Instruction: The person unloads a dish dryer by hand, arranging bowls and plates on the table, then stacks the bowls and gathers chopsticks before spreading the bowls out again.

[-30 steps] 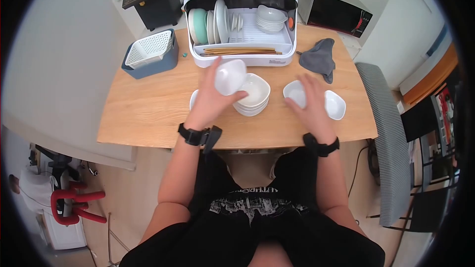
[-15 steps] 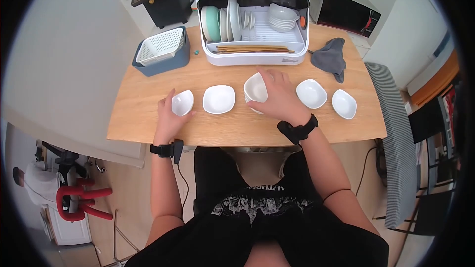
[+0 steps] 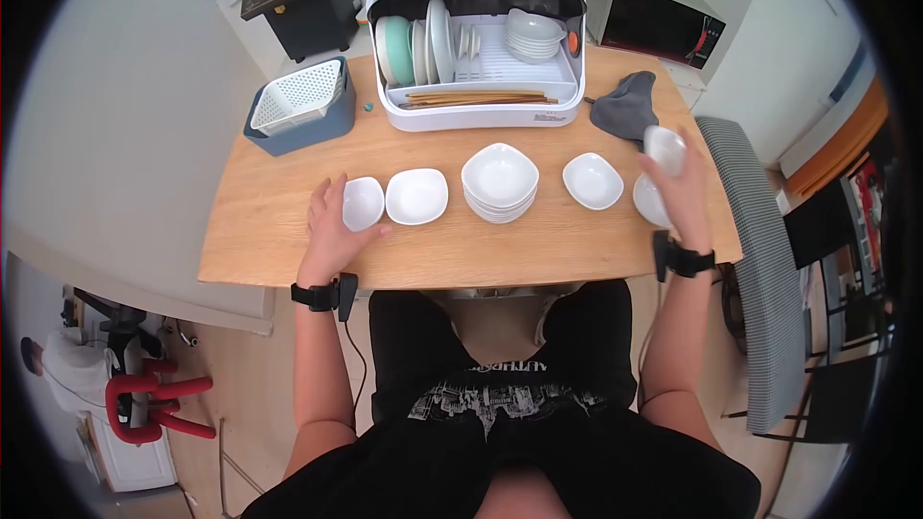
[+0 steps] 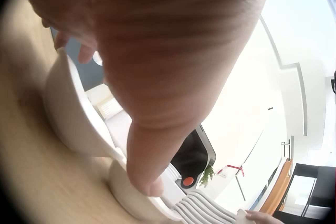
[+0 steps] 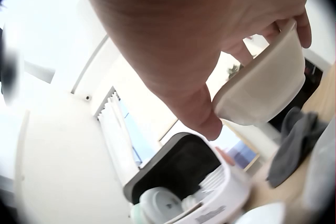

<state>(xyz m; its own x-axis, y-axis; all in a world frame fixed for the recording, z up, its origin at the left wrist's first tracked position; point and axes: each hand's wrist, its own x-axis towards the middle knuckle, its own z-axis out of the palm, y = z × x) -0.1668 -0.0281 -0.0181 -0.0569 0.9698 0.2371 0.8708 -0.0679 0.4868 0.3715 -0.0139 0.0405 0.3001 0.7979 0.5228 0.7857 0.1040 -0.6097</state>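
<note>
My right hand [image 3: 685, 197] holds a small white bowl [image 3: 664, 150] by its rim, tilted and raised above the table. Under it, a similar white bowl [image 3: 650, 200] at the far right of the row is partly covered by the hand. On the left, my left hand [image 3: 332, 235] spreads around the leftmost white bowl [image 3: 363, 205], fingers by its far side and thumb apart from the near rim. To its right sits a squarish white bowl [image 3: 417, 197]. A stack of white bowls [image 3: 500, 176] stands mid-table, followed by a single white bowl [image 3: 593, 182].
Behind the stack, a white dish cabinet [image 3: 486, 118] holds plates, bowls and chopsticks. A blue basin [image 3: 336, 115] with a white basket [image 3: 293, 98] stands back left. Near my right hand lies a grey cloth [image 3: 625, 108]. A microwave [image 3: 654, 27] is at the back right.
Over the last second, my left hand set a bowl down at the left of the row. My right hand moved from the stack to the far right, carrying a bowl.
</note>
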